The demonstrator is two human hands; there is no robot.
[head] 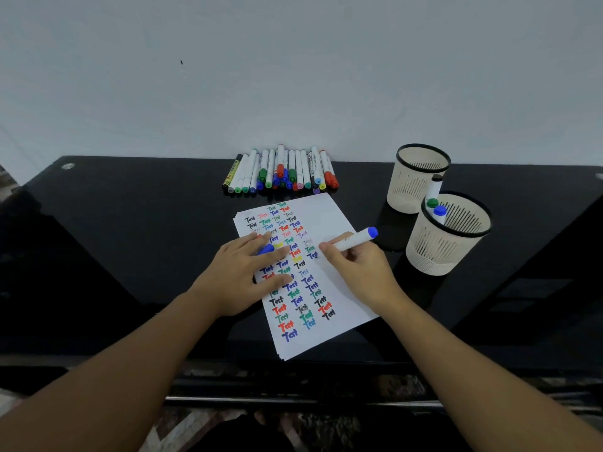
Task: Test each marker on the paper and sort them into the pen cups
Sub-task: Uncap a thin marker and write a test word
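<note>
A white paper [329, 220] covered in coloured "Test" words lies on the black table. My right hand [359, 269] grips a white marker with a blue end [357, 239], its tip on the paper. My left hand [248, 272] presses flat on the paper, with a blue cap [266, 249] between its fingers. Several markers [280, 171] lie in a row against the wall. The near pen cup [447, 243] holds three markers; I see nothing in the far pen cup [414, 177].
The black glossy table [130, 223] ends at a white wall behind. Its front edge runs just below the paper. The two cream mesh cups stand at the right, close together.
</note>
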